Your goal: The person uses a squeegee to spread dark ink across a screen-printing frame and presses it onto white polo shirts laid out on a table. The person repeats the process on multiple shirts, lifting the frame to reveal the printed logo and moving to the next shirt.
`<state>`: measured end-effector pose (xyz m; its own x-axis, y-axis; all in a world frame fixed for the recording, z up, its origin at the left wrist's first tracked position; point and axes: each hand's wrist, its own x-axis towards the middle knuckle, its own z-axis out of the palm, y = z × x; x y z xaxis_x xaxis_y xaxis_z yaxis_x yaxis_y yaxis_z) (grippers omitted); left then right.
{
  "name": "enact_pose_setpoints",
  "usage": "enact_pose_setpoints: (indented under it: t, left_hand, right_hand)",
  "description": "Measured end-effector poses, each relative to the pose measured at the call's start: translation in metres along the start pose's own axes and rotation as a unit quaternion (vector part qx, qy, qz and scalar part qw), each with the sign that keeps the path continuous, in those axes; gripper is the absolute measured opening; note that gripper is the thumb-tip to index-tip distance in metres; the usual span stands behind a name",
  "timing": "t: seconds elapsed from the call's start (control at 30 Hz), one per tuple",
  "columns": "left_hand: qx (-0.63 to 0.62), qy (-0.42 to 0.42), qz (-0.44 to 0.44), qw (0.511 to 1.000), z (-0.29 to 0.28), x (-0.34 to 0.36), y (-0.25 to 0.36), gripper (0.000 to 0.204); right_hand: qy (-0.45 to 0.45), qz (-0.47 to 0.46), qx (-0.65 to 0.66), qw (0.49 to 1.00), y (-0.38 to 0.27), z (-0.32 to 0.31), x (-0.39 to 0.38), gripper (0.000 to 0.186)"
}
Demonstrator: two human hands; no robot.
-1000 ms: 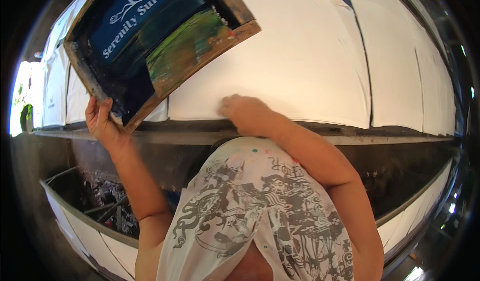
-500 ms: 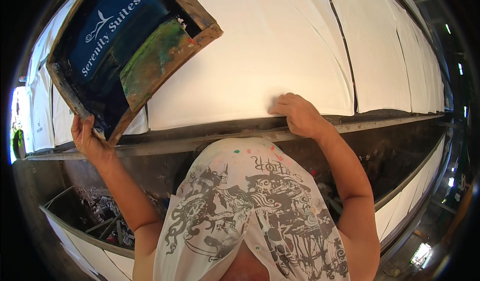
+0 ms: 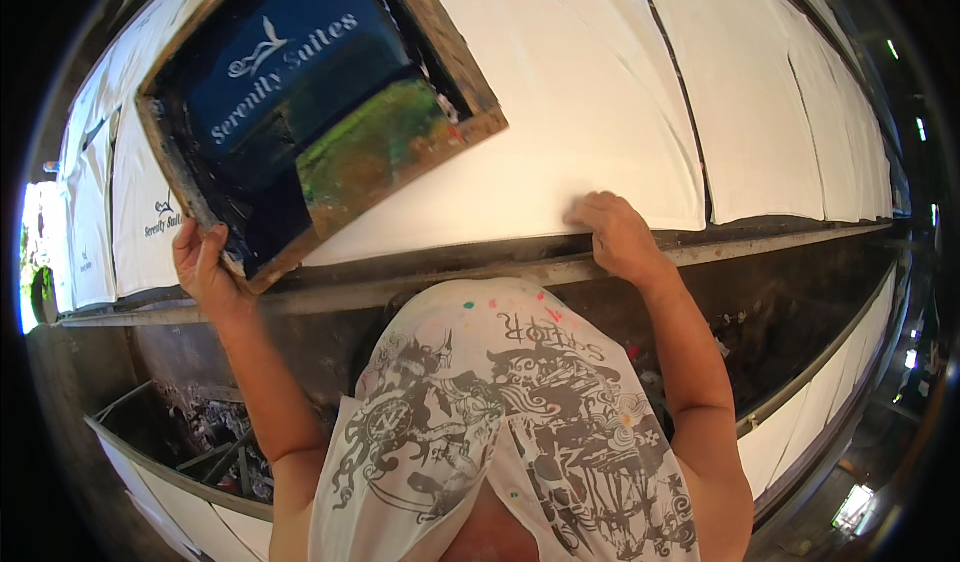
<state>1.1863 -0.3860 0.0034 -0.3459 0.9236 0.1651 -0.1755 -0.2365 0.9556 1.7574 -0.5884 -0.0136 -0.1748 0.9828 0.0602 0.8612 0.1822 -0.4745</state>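
Observation:
My left hand (image 3: 208, 267) grips the lower left corner of a wooden screen-printing frame (image 3: 480, 120), its dark blue mesh bearing a white emblem and lettering, with a green-stained patch along one side. The frame is tilted above a white fabric panel (image 3: 520, 142) laid on a long bench. My right hand (image 3: 620, 237) is on that panel's near edge, to the right of the frame, fingers bent and their tips blurred; whether they hold the fabric I cannot tell. My white printed shirt (image 3: 500, 392) fills the lower middle.
More white panels (image 3: 760, 142) lie along the bench, and one at left (image 3: 150, 252) carries a dark print. A rail (image 3: 760, 243) runs along the near edge. Below are dark cluttered spaces (image 3: 200, 422) and another row of white panels (image 3: 820, 402). Bright openings show at far left.
Since a second ago my right hand has slid rightward along the fabric's near edge. The frame in my left hand dipped leftward, then came back rightward, and now sits somewhat lower in view.

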Motion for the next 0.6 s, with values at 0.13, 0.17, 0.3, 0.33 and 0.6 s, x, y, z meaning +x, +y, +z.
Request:
enact_pose_setpoints:
  t: [0.13,0.17,0.3,0.33,0.6]
  left_hand:
    - [-0.023,-0.037,-0.038,0.998,0.045,-0.04,-0.03,0.042]
    - [-0.035,-0.05,-0.05,0.997,0.068,-0.059,-0.046,0.042]
    - [-0.067,-0.114,-0.101,0.986,0.123,-0.101,-0.065,0.043]
    - [-0.067,-0.137,-0.106,0.983,0.135,-0.108,-0.068,0.043]
    - [0.009,-0.207,-0.082,0.975,0.165,-0.14,-0.113,0.037]
  right_hand:
    - [0.001,0.127,0.281,0.951,0.04,-0.002,-0.021,0.035]
    - [0.058,0.148,0.378,0.912,0.052,-0.004,-0.027,0.037]
    - [0.169,0.171,0.625,0.743,0.016,-0.018,-0.027,0.066]
    - [0.175,0.192,0.639,0.724,0.008,-0.015,-0.026,0.067]
    - [0.201,0.248,0.46,0.829,0.014,0.013,-0.065,0.064]
